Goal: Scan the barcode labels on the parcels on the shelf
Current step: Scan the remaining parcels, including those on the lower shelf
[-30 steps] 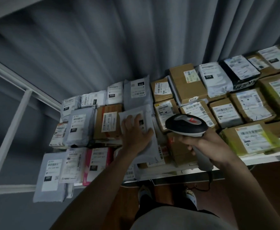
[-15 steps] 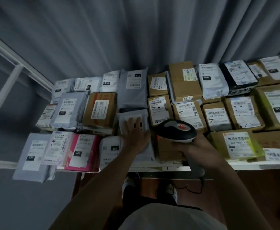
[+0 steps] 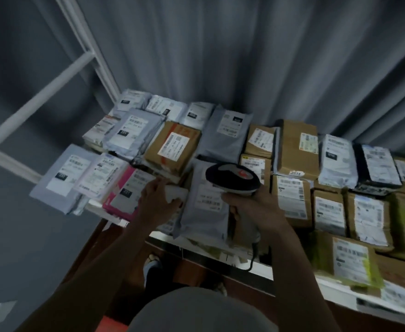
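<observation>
Left hand (image 3: 157, 200) now off the grey mailer (image 3: 206, 207), fingers curled on a small white parcel (image 3: 176, 196) beside it; right hand (image 3: 251, 207) still clamped on scanner (image 3: 232, 179), now over that mailer's label

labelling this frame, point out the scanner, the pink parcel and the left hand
scanner (image 3: 232, 179), head view, on its dark head
pink parcel (image 3: 115, 200), head view, on its pink edge
left hand (image 3: 157, 202), head view, on its back
</observation>
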